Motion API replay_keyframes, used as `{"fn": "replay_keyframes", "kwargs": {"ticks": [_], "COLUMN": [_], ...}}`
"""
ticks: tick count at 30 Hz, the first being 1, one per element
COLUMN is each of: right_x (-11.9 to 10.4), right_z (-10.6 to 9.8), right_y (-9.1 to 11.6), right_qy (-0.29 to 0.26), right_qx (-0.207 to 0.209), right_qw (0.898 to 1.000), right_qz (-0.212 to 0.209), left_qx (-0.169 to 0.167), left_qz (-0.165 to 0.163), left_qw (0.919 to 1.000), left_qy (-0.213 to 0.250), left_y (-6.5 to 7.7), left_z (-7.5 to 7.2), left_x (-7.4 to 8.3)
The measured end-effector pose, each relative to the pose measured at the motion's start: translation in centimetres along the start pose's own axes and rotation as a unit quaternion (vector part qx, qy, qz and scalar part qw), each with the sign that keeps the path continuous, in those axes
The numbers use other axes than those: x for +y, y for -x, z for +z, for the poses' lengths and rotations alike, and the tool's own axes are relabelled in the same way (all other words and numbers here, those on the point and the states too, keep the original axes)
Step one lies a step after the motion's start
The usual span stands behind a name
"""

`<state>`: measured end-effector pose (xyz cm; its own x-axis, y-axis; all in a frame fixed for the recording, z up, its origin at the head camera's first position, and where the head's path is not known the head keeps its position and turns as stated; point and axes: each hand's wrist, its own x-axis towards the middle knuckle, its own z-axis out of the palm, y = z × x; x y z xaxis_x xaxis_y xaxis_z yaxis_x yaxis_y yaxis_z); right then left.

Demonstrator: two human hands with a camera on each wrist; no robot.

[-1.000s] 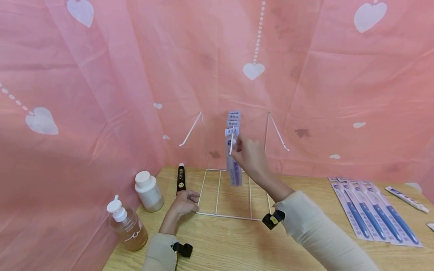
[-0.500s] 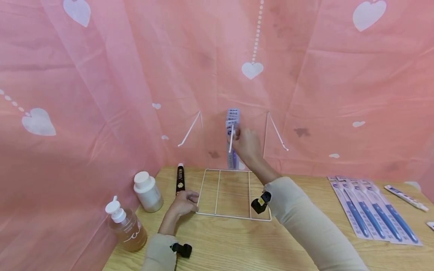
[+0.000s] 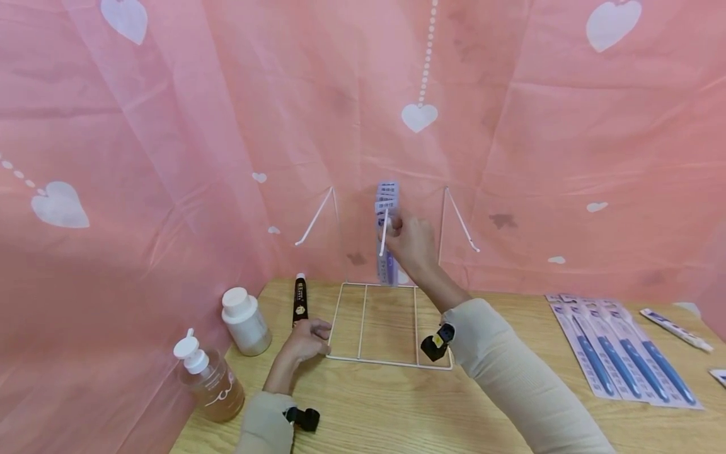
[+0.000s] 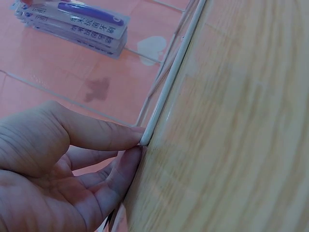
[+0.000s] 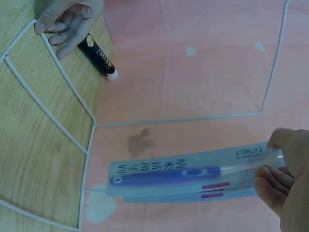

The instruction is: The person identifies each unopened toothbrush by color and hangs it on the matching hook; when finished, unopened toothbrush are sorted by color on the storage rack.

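Observation:
My right hand point(image 3: 416, 246) pinches the upper part of a packaged toothbrush point(image 5: 164, 176) with a purple handle. Its printed top sits on the middle hook point(image 3: 382, 234) of a white wire display rack point(image 3: 391, 363), in front of several similar packs point(image 3: 388, 190) behind it. The lower end hangs free, lined up with the stack in the left wrist view. At the rack's front left corner, my left hand point(image 3: 307, 340) pinches the base wire point(image 4: 166, 84) between thumb and fingers, right at the tabletop.
Two bare hooks angle out left point(image 3: 314, 217) and right point(image 3: 462, 221). A black tube point(image 3: 300, 299), a white jar point(image 3: 247, 321) and a pump bottle point(image 3: 212, 384) stand or lie left. Several blue toothbrush packs point(image 3: 624, 353) and a toothpaste tube point(image 3: 675, 329) lie right.
My right hand has pushed the toothbrush pack back along the middle hook, up against the packs behind, and now stays nearly still. My left hand keeps its place on the rack.

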<state>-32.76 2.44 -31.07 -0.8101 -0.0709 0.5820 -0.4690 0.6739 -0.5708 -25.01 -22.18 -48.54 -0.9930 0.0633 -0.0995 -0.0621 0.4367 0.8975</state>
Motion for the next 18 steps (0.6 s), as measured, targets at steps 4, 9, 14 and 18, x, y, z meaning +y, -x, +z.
{"fn": "replay_keyframes", "kwargs": {"ticks": [4, 9, 14, 18], "right_x": [1.0, 3.1, 7.1, 11.4], "right_z": [-0.3, -2.1, -5.4, -8.5], "right_y": [0.7, 2.0, 3.8, 4.7], "right_qy": [0.014, 0.027, 0.045, 0.101], "right_qx": [-0.022, -0.074, -0.097, -0.121], "right_qw": [1.000, 0.997, 0.994, 0.987], "right_qz": [0.002, 0.000, -0.006, 0.019], "left_qx": [0.000, 0.005, 0.005, 0.008], "left_qz": [0.003, 0.002, 0.005, 0.001], "left_qw": [1.0000, 1.0000, 0.9999, 0.9998], "left_qy": [-0.003, -0.004, -0.011, -0.015], "left_y": [0.1, 0.0, -0.1, 0.1], "left_z": [-0.1, 0.0, 0.1, -0.5], "left_x": [0.0, 0.0, 0.1, 0.1]}}
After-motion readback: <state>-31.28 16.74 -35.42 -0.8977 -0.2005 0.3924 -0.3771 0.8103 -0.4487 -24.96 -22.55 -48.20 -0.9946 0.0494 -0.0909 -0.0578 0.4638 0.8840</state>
